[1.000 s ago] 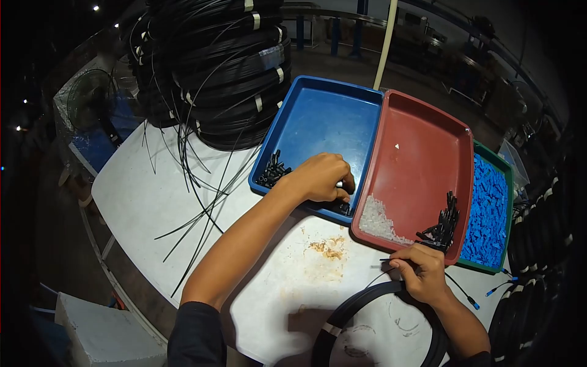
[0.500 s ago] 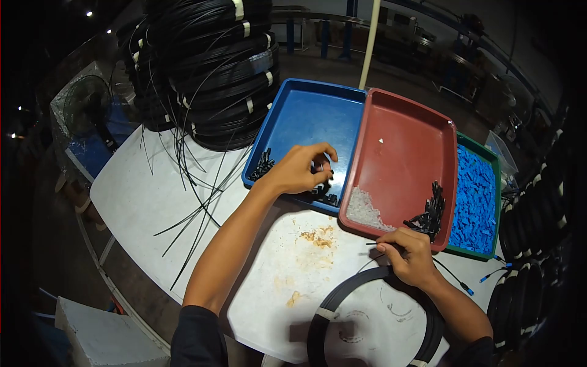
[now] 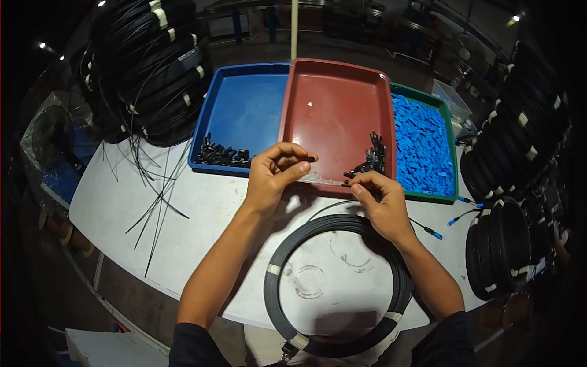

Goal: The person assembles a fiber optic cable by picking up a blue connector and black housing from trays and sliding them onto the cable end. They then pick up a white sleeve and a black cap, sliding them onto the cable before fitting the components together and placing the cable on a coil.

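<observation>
My left hand (image 3: 273, 176) pinches a small black plastic part (image 3: 311, 159) between thumb and fingertips, above the near end of the red tray (image 3: 336, 110). To its right, my right hand (image 3: 380, 199) is closed on the end of a thin black cable (image 3: 346, 184). That cable belongs to a coil of black cable (image 3: 278, 251) lying on the white table below my hands, bound with pale tape. A gap separates the small part from the cable end. Black parts (image 3: 373, 153) and small clear pieces (image 3: 318, 178) lie in the red tray.
A blue tray (image 3: 251, 70) holds more black parts (image 3: 220, 154). At the right, a green tray (image 3: 454, 147) is full of blue pieces (image 3: 422, 140). Stacked cable coils (image 3: 147, 73) stand at left, with others (image 3: 501, 244) at right. A blue-tipped connector (image 3: 433, 233) lies on the white table (image 3: 116, 202).
My left hand has left the blue tray, carrying a small black part over to the red tray, near my right hand. The camera view has shifted, showing more of the coil.
</observation>
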The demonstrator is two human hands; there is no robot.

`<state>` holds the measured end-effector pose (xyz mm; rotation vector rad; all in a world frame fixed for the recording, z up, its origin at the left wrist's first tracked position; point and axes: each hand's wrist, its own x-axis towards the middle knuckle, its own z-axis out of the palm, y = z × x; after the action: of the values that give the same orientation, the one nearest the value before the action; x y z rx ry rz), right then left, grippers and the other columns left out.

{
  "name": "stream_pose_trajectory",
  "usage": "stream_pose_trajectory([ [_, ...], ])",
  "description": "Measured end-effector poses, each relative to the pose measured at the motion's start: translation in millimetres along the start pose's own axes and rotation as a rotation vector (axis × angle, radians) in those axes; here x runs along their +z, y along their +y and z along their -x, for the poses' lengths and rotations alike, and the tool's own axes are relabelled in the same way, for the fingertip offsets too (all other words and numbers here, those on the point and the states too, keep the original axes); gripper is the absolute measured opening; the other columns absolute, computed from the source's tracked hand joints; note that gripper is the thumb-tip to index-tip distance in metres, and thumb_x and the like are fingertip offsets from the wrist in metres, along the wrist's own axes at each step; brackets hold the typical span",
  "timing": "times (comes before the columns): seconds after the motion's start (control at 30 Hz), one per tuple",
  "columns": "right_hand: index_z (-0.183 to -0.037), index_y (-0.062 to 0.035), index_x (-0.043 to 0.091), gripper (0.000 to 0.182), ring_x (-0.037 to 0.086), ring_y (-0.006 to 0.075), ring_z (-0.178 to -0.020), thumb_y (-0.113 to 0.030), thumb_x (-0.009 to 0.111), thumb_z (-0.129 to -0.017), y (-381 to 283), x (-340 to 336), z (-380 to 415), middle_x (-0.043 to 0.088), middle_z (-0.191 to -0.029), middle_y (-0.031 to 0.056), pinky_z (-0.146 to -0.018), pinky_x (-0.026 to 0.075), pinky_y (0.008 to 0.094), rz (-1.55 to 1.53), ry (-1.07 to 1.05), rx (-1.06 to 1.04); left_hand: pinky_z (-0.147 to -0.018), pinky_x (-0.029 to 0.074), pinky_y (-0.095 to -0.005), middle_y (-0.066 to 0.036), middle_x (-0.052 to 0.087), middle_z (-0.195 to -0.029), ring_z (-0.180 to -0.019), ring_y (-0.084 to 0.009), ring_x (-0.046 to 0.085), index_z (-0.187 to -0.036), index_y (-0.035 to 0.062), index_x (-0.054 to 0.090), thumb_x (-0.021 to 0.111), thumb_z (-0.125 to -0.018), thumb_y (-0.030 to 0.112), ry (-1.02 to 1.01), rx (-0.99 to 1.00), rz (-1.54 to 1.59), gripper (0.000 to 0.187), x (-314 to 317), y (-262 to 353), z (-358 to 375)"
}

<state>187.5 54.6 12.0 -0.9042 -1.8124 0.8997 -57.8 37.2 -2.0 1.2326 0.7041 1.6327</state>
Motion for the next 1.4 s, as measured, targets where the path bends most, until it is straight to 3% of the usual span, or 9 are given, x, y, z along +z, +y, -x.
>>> stream_pose_trajectory([
  [0.13, -0.091, -0.0002, 0.07, 0.011, 0.042, 0.0028, -0.06, -0.01, 0.07, -0.095, 13, -15, 9, 0.062, -0.071, -0.0021, -0.054, 0.033, 0.0239, -0.021, 0.054, 0.077, -0.087, 0.057, -0.0256, -0.016, 0.074, -0.109, -0.097, -0.0133, 0.07, -0.105, 0.0004, 0.066, 0.074, -0.088, -0.004, -0.003, -0.096, -0.073, 0.02, 30, -14, 9],
  [0.27, -0.089, -0.0004, 0.068, 0.012, 0.043, 0.0016, -0.062, -0.01, 0.07, -0.096, 17, -16, 20, 0.061, -0.072, -0.0033, -0.054, 0.033, 0.0225, -0.14, 0.111, 0.12, -0.082, 0.058, -0.0264, -0.011, 0.074, -0.102, -0.091, -0.0136, 0.071, -0.11, -0.0019, 0.066, 0.075, -0.092, 0.001, -0.063, -0.147, -0.156, 0.02, 47, -28, 20],
  [0.3, -0.089, -0.0004, 0.068, 0.012, 0.048, 0.0053, -0.064, -0.011, 0.071, -0.095, 17, -16, 20, 0.063, -0.074, -0.0007, -0.057, 0.036, 0.0249, -0.094, 0.119, 0.075, -0.073, 0.056, -0.0241, -0.007, 0.074, -0.097, -0.085, -0.0099, 0.069, -0.109, -0.002, 0.069, 0.074, -0.094, 0.005, -0.078, -0.1, -0.223, 0.018, 53, -27, 20],
  [0.37, -0.09, -0.0004, 0.069, 0.012, 0.053, 0.0091, -0.065, -0.011, 0.071, -0.095, 17, -20, 24, 0.066, -0.076, 0.0019, -0.06, 0.04, 0.0272, -0.043, 0.133, 0.05, -0.074, 0.056, -0.0242, -0.007, 0.075, -0.095, -0.085, -0.0103, 0.07, -0.109, -0.0018, 0.07, 0.075, -0.094, 0.006, -0.077, -0.073, -0.306, 0.018, 55, -25, 22],
  [0.43, -0.09, -0.0015, 0.069, 0.011, 0.062, 0.0209, -0.074, -0.012, 0.071, -0.093, 15, -25, 27, 0.07, -0.082, 0.0077, -0.071, 0.045, 0.0346, 0.204, 0.15, -0.146, -0.075, 0.055, -0.0249, -0.007, 0.076, -0.094, -0.083, -0.011, 0.07, -0.106, -0.001, 0.073, 0.076, -0.092, 0.005, -0.069, 0.031, -0.424, 0.016, 54, -26, 24],
  [0.47, -0.09, -0.0029, 0.07, 0.012, 0.064, 0.0283, -0.08, -0.014, 0.072, -0.092, 12, -26, 30, 0.071, -0.083, 0.0102, -0.077, 0.045, 0.04, 0.168, 0.145, -0.09, -0.075, 0.055, -0.0249, -0.007, 0.076, -0.094, -0.083, -0.011, 0.07, -0.106, -0.001, 0.073, 0.076, -0.092, 0.005, -0.074, 0.019, -0.416, 0.016, 53, -28, 26],
  [0.63, -0.09, -0.0029, 0.07, 0.008, 0.063, 0.0281, -0.078, -0.01, 0.072, -0.09, 15, -27, 31, 0.07, -0.082, 0.0091, -0.076, 0.046, 0.0389, 0.309, 0.118, -0.29, -0.077, 0.057, -0.0268, -0.009, 0.078, -0.095, -0.084, -0.013, 0.072, -0.104, -0.0022, 0.076, 0.078, -0.089, 0.004, -0.153, 0.084, -0.558, 0.016, 53, -24, 26],
  [1.1, -0.087, -0.0007, 0.072, 0.006, 0.065, 0.0279, -0.076, -0.006, 0.075, -0.087, 15, -26, 32, 0.072, -0.083, 0.011, -0.073, 0.048, 0.0374, 0.282, 0.126, -0.307, -0.08, 0.056, -0.0276, -0.011, 0.078, -0.099, -0.089, -0.0143, 0.073, -0.106, -0.001, 0.075, 0.078, -0.09, 0.005, -0.199, 0.048, -0.57, 0.017, 55, -21, 28],
  [1.4, -0.087, -0.0021, 0.071, 0.005, 0.062, 0.0272, -0.073, -0.003, 0.075, -0.085, 17, -26, 32, 0.069, -0.08, 0.0094, -0.069, 0.045, 0.0366, 0.336, 0.139, -0.388, -0.077, 0.059, -0.0294, -0.014, 0.078, -0.096, -0.083, -0.0177, 0.074, -0.102, -0.0023, 0.077, 0.079, -0.087, 0.003, -0.244, 0.156, -0.678, 0.017, 54, -18, 27],
])
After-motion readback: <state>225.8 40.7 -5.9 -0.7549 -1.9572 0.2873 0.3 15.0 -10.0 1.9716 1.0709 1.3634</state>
